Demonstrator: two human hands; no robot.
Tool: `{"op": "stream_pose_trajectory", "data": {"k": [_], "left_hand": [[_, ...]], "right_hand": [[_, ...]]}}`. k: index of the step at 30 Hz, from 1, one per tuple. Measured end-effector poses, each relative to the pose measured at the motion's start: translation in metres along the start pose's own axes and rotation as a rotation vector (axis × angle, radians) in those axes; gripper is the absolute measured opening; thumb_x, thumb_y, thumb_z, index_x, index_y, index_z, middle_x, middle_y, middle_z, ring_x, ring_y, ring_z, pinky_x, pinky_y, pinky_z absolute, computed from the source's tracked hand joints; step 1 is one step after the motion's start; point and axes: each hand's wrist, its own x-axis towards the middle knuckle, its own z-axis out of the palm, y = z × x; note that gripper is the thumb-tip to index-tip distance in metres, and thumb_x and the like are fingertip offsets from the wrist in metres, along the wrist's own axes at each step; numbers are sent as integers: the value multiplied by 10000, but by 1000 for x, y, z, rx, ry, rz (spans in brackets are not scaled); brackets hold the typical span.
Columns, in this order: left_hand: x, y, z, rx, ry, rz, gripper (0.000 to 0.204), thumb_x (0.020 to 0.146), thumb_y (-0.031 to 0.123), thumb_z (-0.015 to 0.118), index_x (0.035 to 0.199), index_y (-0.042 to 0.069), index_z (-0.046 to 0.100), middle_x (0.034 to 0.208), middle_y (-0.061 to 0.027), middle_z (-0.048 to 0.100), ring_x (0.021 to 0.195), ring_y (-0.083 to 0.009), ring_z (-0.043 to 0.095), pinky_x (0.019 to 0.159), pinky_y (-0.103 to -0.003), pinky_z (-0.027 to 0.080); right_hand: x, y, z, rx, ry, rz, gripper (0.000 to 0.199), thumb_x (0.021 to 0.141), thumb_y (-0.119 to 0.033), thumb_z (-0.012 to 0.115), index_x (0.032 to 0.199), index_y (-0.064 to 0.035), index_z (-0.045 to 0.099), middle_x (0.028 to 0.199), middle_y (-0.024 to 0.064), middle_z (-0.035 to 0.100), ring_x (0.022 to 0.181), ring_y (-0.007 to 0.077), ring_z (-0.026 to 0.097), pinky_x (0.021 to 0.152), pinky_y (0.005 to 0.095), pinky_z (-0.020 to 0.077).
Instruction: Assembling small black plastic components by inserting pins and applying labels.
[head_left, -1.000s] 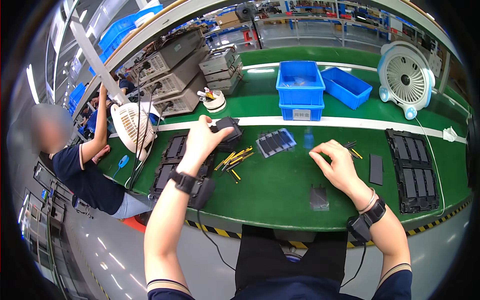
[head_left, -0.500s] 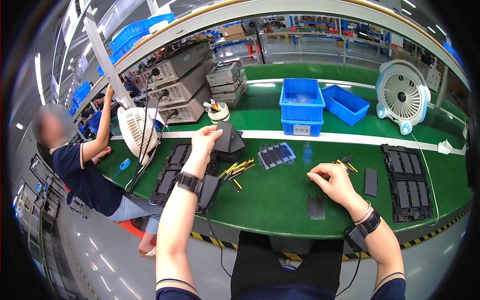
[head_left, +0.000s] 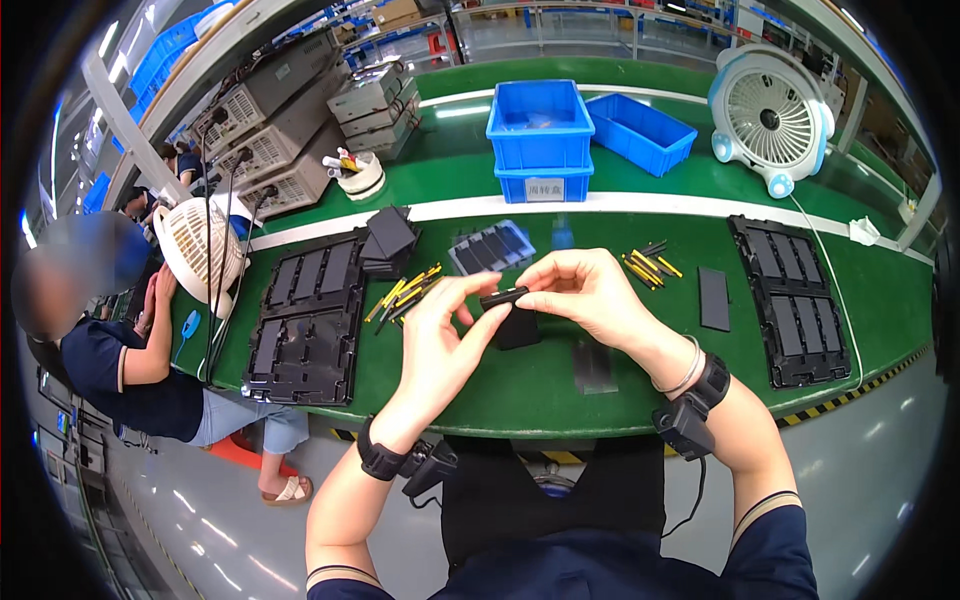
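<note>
In front of me, above the bench, both hands pinch the upper end of a black flat rectangular block (head_left: 518, 328). My left hand (head_left: 440, 340) grips its left corner with thumb and fingers. My right hand (head_left: 588, 302) is closed on the right corner, thumb and forefinger meeting at a narrow dark strip along the top edge. Beyond the left hand lies a stack of similar black blocks (head_left: 389, 236), with yellow-and-black sticks (head_left: 405, 290) beside it. A clear sheet with dark strips (head_left: 494, 246) lies behind the hands. Below the right hand is a thin dark film piece (head_left: 594, 367).
Black moulded trays with blocks lie left (head_left: 312, 350) and right (head_left: 792, 292). Near the right tray are a single block (head_left: 714, 299) and more sticks (head_left: 648, 268). Blue bins (head_left: 541, 150) and a fan (head_left: 770, 118) stand behind. A co-worker (head_left: 135, 350) sits at the left.
My left hand has brought a black block from the stack to the middle. My right hand has moved left and now grips it too. The head view has shifted.
</note>
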Motion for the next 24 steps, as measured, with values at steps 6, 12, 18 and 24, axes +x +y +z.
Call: {"op": "stream_pose_trajectory", "data": {"k": [6, 12, 18, 24], "left_hand": [[11, 25, -5, -6, -147, -134, 151, 777, 66, 691, 917, 10, 688, 798, -57, 644, 527, -61, 562, 471, -190, 424], [12, 25, -12, -201, -168, -300, 134, 809, 78, 677, 914, -5, 682, 817, -55, 651, 524, -62, 589, 467, -171, 439], [18, 34, -13, -150, -214, -328, 121, 810, 94, 668, 873, -9, 664, 807, -53, 644, 498, -53, 568, 444, -174, 413], [18, 34, -9, -101, -238, -291, 120, 822, 96, 661, 879, -9, 656, 784, -33, 630, 485, -32, 533, 435, -169, 408]], "right_hand": [[-10, -1, 9, 92, 8, 2, 102, 807, -20, 671, 900, 19, 657, 845, 80, 674, 809, 119, 644, 734, 236, 524], [-17, -8, 19, -35, 95, -87, 139, 808, -31, 667, 936, 25, 671, 867, 79, 686, 802, 127, 653, 727, 249, 532], [-18, -6, 22, -313, 182, -303, 146, 795, -50, 654, 932, 2, 662, 832, 115, 682, 732, 172, 664, 668, 277, 522], [-18, -1, 17, -387, 191, -373, 160, 766, -56, 679, 919, -8, 663, 803, 113, 673, 688, 184, 657, 630, 282, 510]]}}
